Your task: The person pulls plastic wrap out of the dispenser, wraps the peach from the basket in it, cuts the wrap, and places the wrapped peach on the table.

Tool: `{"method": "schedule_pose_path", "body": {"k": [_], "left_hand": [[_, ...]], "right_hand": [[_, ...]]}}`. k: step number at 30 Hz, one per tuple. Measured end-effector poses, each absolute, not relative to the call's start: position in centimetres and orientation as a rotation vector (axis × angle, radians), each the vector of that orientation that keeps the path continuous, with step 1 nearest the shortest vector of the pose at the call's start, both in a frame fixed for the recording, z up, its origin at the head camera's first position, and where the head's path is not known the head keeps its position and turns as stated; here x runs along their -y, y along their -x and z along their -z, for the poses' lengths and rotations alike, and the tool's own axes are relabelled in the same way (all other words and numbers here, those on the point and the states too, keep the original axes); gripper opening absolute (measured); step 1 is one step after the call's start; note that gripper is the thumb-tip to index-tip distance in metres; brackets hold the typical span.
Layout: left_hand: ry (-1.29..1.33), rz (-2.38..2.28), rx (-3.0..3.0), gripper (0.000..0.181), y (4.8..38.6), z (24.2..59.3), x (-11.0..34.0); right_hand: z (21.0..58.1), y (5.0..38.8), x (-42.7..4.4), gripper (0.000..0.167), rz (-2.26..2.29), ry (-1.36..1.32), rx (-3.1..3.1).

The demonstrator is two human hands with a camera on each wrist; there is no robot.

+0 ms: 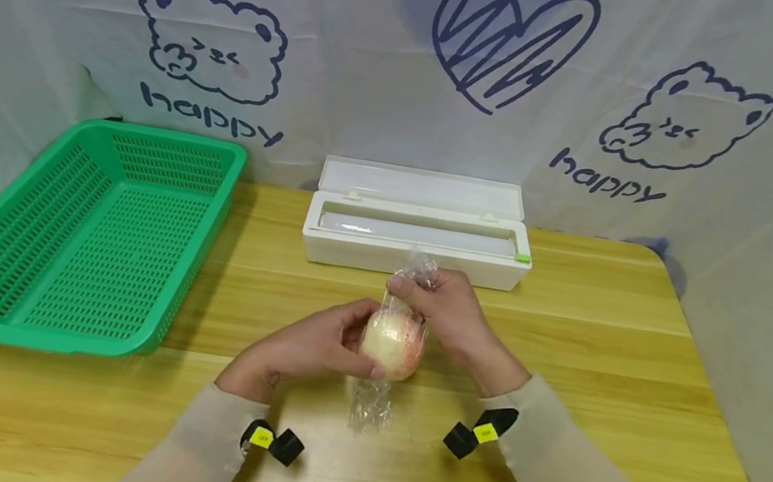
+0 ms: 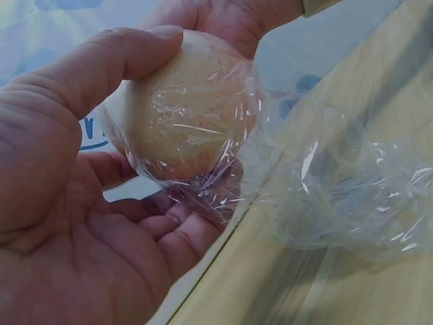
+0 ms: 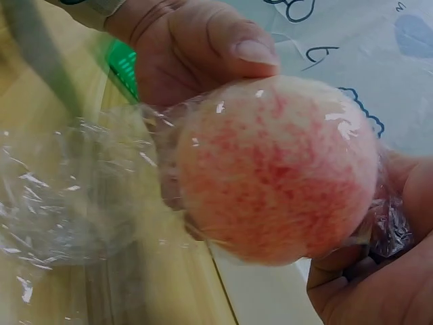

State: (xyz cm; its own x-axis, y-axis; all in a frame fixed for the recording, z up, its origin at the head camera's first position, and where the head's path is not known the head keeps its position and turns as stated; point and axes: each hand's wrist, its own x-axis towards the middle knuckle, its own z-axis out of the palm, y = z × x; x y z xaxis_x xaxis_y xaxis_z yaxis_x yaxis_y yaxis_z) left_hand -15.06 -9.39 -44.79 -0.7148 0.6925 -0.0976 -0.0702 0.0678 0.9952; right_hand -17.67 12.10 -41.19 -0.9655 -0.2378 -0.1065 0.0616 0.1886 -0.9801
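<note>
A pale peach (image 1: 391, 347) with a red blush is wrapped in clear plastic film (image 1: 371, 409), above the table's middle. My left hand (image 1: 319, 342) grips the fruit from its left side, thumb at the near side and fingers beneath and behind. At the far end, my right hand (image 1: 457, 313) pinches the gathered film between thumb and fingers. The film's other end hangs loose and crinkled toward the near side, seen wide in the left wrist view beside the peach (image 2: 189, 108). Film lies tight over the blushed skin of the peach (image 3: 277, 169) in the right wrist view.
Behind the hands stands a white cling film box (image 1: 414, 260), its lid (image 1: 423, 188) raised and a green slider at its right end. A green slatted basket (image 1: 187, 277) sits at the left of the wooden table (image 1: 604, 351). A drawn-on white cloth (image 1: 362, 60) hangs behind.
</note>
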Motion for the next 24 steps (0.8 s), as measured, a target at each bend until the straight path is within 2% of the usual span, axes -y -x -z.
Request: {"method": "schedule_pose_path", "body": {"k": [11, 24], "left_hand": [[-0.596, -1.719, -1.901, 0.077, 14.91, 44.1, 9.27], [-0.66, -1.748, -1.929, 0.072, 14.86, 43.99, 9.56]], "right_hand": [[41.29, 17.6, -11.94, 0.021, 1.874, 0.102, -2.149], [41.7, 17.99, -12.4, 0.024, 1.811, 0.099, -1.945]]}}
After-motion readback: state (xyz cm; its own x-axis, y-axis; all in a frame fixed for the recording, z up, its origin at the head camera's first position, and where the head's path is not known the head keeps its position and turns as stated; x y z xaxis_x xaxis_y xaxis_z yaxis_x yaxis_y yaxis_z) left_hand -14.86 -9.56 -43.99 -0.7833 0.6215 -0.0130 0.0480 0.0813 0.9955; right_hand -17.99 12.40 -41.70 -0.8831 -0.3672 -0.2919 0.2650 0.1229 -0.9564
